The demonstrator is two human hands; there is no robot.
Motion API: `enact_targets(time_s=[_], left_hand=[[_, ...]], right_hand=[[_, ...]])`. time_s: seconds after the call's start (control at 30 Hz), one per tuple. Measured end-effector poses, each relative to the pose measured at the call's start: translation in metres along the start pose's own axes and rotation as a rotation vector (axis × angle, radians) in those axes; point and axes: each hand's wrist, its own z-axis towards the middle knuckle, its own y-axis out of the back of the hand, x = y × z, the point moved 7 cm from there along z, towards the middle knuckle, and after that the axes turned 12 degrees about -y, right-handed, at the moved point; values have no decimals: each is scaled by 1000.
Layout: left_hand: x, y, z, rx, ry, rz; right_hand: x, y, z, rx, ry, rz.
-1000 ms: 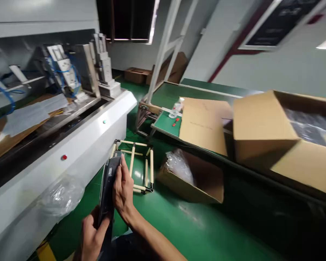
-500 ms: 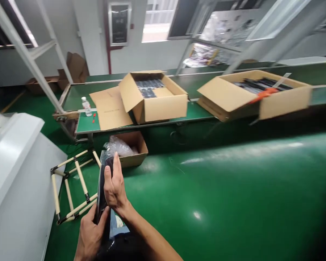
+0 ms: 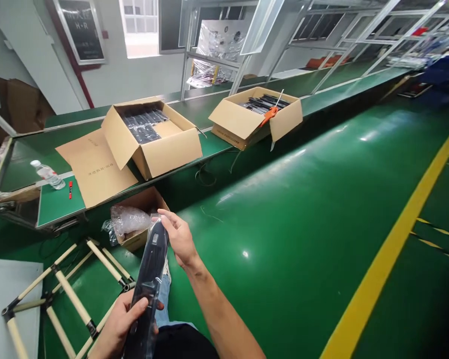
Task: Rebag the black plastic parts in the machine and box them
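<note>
I hold a long black part in a clear plastic bag (image 3: 148, 284) low in the middle of the view, tilted upward. My left hand (image 3: 121, 324) grips its lower end, fingers wrapped round it. My right hand (image 3: 177, 237) pinches the bag's top end between thumb and fingers. Beyond my hands, an open cardboard box (image 3: 149, 132) with several black bagged parts sits on the green conveyor table (image 3: 56, 202). A second open box (image 3: 254, 117) with black parts and an orange-handled tool stands farther right on the same line.
A small carton with crumpled plastic wrap (image 3: 134, 222) lies on the green floor below the table. A pipe-frame stand (image 3: 67, 294) lies at the lower left. A water bottle (image 3: 47, 173) and flat cardboard sheet (image 3: 93, 167) rest on the table. A yellow floor line (image 3: 396, 234) runs right.
The view has swung right, away from the white machine toward the conveyor line. The bagged part has tilted, and my right hand has slid from its side up to the bag's top end.
</note>
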Motion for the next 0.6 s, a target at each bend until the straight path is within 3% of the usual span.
enact_targets(time_s=[0.13, 0.23, 0.3, 0.47, 0.6], left_hand=[[-18, -7, 61, 59, -6, -10], [-38, -14, 110, 78, 1, -74], [-55, -22, 141, 88, -1, -127], [-104, -42, 208, 106, -52, -187], [-132, -53, 245, 122, -49, -97]], right_hand=[[21, 23, 63, -212, 48, -113], [44, 36, 104, -258, 17, -96], [62, 40, 123, -204, -15, -30], [93, 33, 142, 96, -62, -15], [109, 39, 160, 59, -22, -2]])
